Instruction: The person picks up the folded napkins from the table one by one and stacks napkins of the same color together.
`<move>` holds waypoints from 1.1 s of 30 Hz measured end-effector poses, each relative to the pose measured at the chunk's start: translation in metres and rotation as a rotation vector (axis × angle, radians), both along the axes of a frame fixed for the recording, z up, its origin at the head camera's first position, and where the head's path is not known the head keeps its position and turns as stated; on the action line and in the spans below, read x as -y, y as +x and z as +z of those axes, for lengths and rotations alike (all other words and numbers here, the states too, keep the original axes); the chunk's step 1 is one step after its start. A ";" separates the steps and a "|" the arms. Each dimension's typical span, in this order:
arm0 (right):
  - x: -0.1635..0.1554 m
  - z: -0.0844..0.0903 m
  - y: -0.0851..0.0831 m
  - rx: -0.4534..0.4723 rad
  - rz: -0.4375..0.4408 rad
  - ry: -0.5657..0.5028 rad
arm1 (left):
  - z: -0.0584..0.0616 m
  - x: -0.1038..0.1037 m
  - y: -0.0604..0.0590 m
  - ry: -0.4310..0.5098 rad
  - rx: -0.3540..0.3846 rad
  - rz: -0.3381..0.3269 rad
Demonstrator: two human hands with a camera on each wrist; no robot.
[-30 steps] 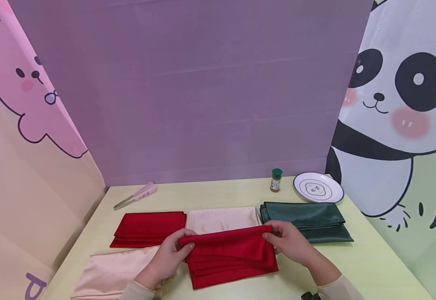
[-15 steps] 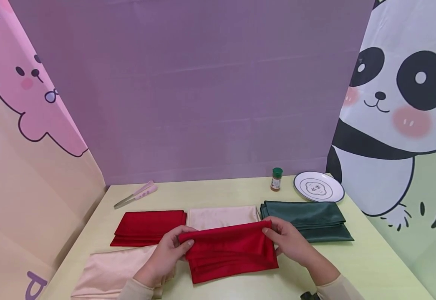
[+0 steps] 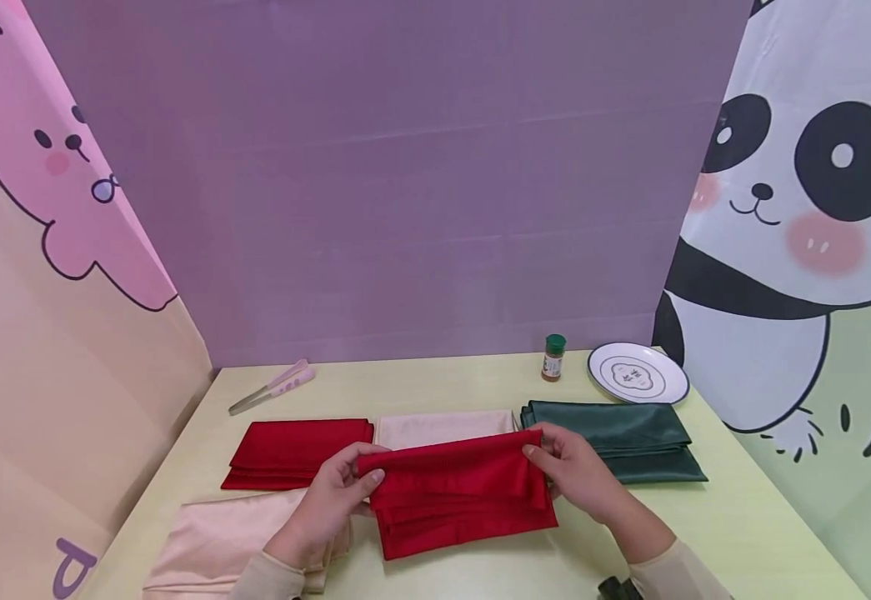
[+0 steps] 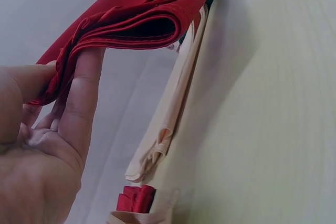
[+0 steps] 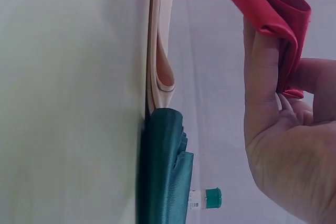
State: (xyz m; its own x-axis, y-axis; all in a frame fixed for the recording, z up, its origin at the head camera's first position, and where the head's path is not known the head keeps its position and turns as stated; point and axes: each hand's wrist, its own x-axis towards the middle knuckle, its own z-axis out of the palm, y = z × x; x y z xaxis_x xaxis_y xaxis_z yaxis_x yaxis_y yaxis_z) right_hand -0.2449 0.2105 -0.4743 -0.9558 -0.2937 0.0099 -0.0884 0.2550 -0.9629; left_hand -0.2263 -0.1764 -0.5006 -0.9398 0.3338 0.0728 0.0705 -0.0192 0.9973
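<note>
A folded red cloth (image 3: 462,495) lies near the table's front, its far edge lifted off the table. My left hand (image 3: 337,487) pinches the cloth's left far corner, thumb on top; the left wrist view shows the red cloth (image 4: 131,22) folded over the fingers (image 4: 79,98). My right hand (image 3: 570,468) pinches the right far corner; the right wrist view shows the red cloth (image 5: 273,3) wrapped between thumb and fingers (image 5: 262,77). Behind it lie a beige folded cloth (image 3: 443,427), a second red folded cloth (image 3: 296,450) and a dark green folded cloth (image 3: 618,442).
A loose beige cloth (image 3: 225,542) lies at the front left. Pink tongs (image 3: 273,387) rest at the back left. A small green-capped bottle (image 3: 553,357) and a white plate (image 3: 636,373) stand at the back right. Patterned backdrops close in three sides of the yellow table (image 3: 743,517).
Both hands have raised the red cloth's far edge and carried it a little farther from me, over the beige cloth behind it.
</note>
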 end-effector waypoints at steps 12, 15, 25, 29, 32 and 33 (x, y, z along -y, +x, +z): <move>0.009 0.011 -0.008 -0.007 0.004 -0.052 | 0.017 0.010 -0.001 -0.054 -0.075 0.030; 0.013 0.016 -0.009 -0.014 0.012 -0.053 | 0.020 0.014 -0.002 -0.067 -0.093 0.049; 0.031 0.028 -0.018 -0.030 0.014 -0.075 | 0.033 0.031 -0.005 -0.075 -0.089 0.066; 0.036 0.029 -0.021 -0.024 0.012 -0.092 | 0.037 0.038 -0.007 -0.090 -0.086 0.051; 0.041 0.028 -0.024 -0.027 0.023 -0.094 | 0.039 0.043 -0.008 -0.093 -0.091 0.052; 0.042 0.028 -0.025 -0.029 0.027 -0.094 | 0.040 0.045 -0.009 -0.094 -0.094 0.054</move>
